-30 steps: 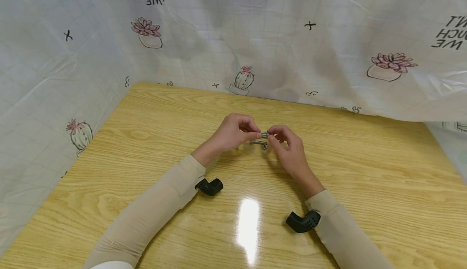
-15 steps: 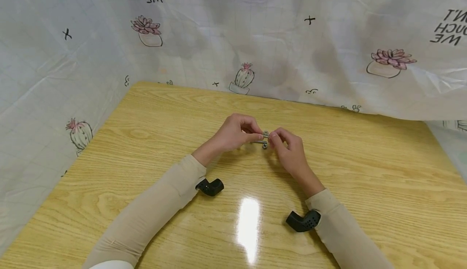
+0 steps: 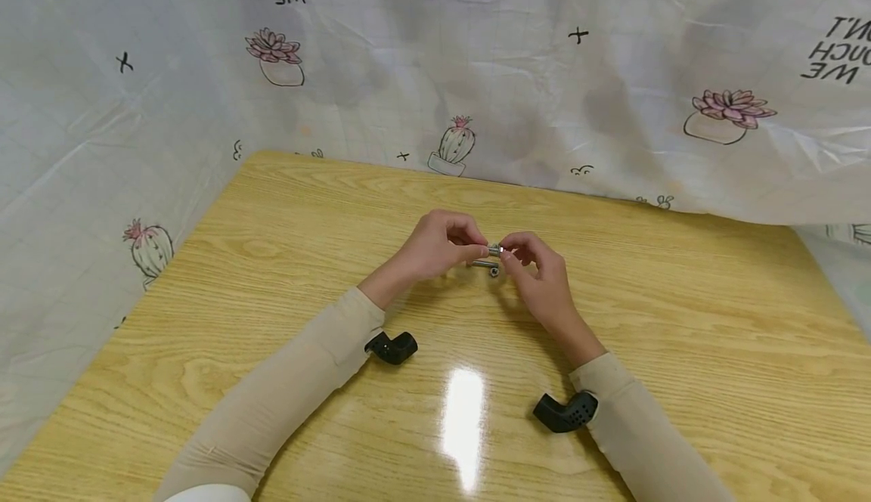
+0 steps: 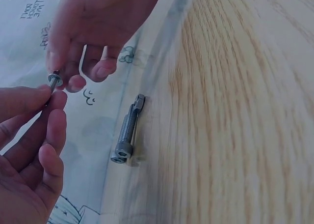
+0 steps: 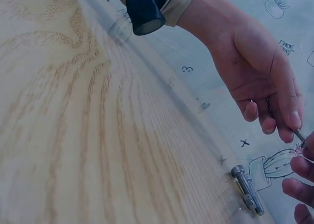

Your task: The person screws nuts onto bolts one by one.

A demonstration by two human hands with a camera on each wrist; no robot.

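Note:
My left hand pinches a thin metal bolt between thumb and forefinger, its shank pointing at the other hand. My right hand pinches a small ring-shaped metal piece at the bolt's free end; its fingertips partly hide it. In the right wrist view the left fingers and the bolt's shank show at the right edge. Below the hands, socket-head bolts lie side by side on the table, with a hex nut by their far end.
The wood-grain table stretches out on all sides of the hands. A white sheet with cactus drawings hangs behind it. Black wrist-worn devices stick out from both sleeves.
Half a second ago my right fingertips sat slightly lower at the bolt's end; they have shifted up, and a bright ring edge now shows between the hands. My left hand has barely moved.

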